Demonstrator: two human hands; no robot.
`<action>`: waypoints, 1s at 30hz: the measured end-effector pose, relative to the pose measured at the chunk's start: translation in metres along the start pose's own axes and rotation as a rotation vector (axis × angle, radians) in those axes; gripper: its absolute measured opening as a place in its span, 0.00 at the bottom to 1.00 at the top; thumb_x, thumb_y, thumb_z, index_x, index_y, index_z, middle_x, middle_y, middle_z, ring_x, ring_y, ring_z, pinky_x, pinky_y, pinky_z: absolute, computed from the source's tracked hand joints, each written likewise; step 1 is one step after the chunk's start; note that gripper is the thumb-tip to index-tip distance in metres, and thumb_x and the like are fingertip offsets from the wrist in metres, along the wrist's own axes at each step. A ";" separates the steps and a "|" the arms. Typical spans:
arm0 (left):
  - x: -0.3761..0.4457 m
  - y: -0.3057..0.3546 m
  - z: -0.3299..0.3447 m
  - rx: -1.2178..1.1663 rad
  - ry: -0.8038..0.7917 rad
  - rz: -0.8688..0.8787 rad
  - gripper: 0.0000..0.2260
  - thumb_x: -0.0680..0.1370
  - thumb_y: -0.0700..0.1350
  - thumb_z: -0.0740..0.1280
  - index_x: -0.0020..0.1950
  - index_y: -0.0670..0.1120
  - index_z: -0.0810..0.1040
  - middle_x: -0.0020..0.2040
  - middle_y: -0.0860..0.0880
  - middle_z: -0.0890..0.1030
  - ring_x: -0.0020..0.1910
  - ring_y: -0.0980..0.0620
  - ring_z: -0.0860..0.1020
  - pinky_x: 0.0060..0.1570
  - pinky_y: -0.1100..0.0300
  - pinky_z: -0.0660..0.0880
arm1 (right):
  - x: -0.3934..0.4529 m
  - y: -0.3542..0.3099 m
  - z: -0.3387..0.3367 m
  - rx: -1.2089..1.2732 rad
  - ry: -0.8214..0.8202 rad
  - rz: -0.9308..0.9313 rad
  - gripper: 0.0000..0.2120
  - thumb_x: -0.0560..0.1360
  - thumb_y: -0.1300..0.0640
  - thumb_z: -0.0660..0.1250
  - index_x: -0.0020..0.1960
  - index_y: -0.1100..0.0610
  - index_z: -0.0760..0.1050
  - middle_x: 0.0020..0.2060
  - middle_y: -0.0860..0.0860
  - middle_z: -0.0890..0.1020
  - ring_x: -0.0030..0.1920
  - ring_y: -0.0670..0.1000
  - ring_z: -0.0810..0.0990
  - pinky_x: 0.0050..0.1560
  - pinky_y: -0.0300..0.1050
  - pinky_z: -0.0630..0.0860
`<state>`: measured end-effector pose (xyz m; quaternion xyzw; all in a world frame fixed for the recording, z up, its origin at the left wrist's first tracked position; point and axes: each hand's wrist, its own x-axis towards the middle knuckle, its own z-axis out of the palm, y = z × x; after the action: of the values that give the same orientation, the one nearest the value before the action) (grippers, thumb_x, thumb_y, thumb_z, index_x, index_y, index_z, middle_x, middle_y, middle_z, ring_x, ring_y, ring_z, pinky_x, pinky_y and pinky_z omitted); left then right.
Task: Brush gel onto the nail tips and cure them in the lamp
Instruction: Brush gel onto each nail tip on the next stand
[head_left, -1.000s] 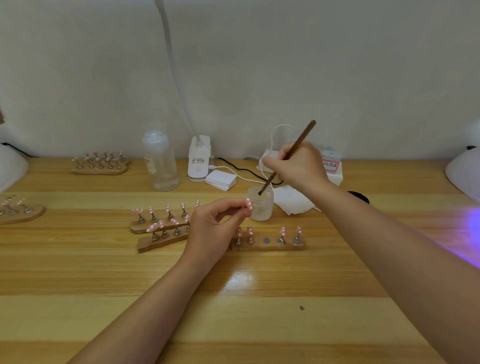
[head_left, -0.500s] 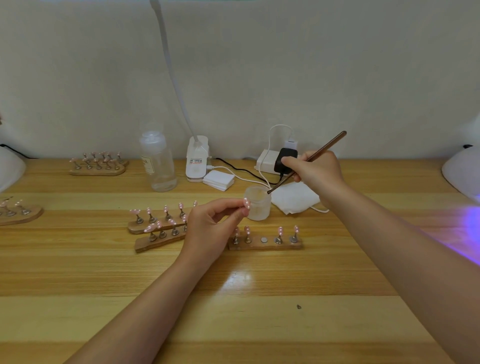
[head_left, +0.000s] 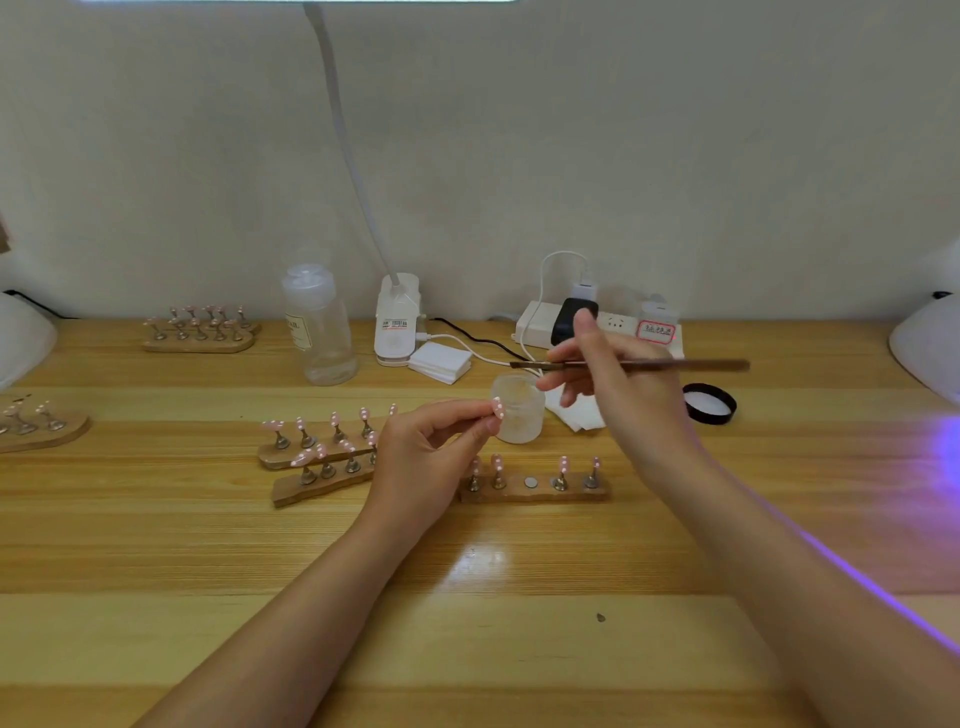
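Lifted from the frosted jar (head_left: 518, 410), the brush (head_left: 631, 365) lies level in the right hand's (head_left: 618, 384) grip; left hand (head_left: 426, 462) pinches a nail tip (head_left: 497, 407).

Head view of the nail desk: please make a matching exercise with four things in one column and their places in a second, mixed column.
Things:
1. brush
2. nail tip
3. black lid
4. frosted jar

Places:
A. pinched in the left hand
B. flat on the table, far right
C. held level in the right hand
D. standing open behind the strip with one bare peg

Pairs: 1-C, 2-A, 3-B, 4-D

Left hand (head_left: 426, 457) raised, fingers pinching; right hand (head_left: 618, 384) above, fingers curled, forearms angled inward.
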<state>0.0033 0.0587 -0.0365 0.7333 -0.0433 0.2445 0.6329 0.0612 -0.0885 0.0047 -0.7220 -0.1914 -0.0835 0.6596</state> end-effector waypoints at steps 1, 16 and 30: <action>0.000 0.000 0.000 0.006 0.000 0.004 0.12 0.70 0.34 0.70 0.45 0.50 0.81 0.43 0.54 0.82 0.43 0.59 0.81 0.36 0.70 0.75 | -0.007 0.000 0.004 0.024 -0.020 -0.042 0.16 0.76 0.46 0.59 0.37 0.53 0.79 0.30 0.48 0.83 0.29 0.43 0.78 0.34 0.29 0.73; 0.001 -0.002 0.000 0.044 0.000 0.014 0.12 0.70 0.34 0.70 0.46 0.51 0.81 0.45 0.52 0.82 0.45 0.57 0.81 0.40 0.70 0.75 | -0.023 0.015 0.016 -0.028 0.034 -0.283 0.15 0.77 0.51 0.59 0.35 0.50 0.79 0.28 0.47 0.81 0.31 0.43 0.79 0.34 0.34 0.73; 0.000 0.001 0.000 0.036 0.013 0.019 0.12 0.71 0.34 0.70 0.46 0.51 0.81 0.42 0.54 0.82 0.40 0.60 0.80 0.35 0.72 0.75 | -0.028 0.018 0.015 -0.079 0.023 -0.358 0.18 0.77 0.51 0.60 0.33 0.55 0.80 0.26 0.46 0.80 0.29 0.42 0.78 0.33 0.30 0.71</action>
<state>0.0026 0.0587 -0.0355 0.7426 -0.0417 0.2558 0.6175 0.0403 -0.0798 -0.0241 -0.7008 -0.3060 -0.2153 0.6074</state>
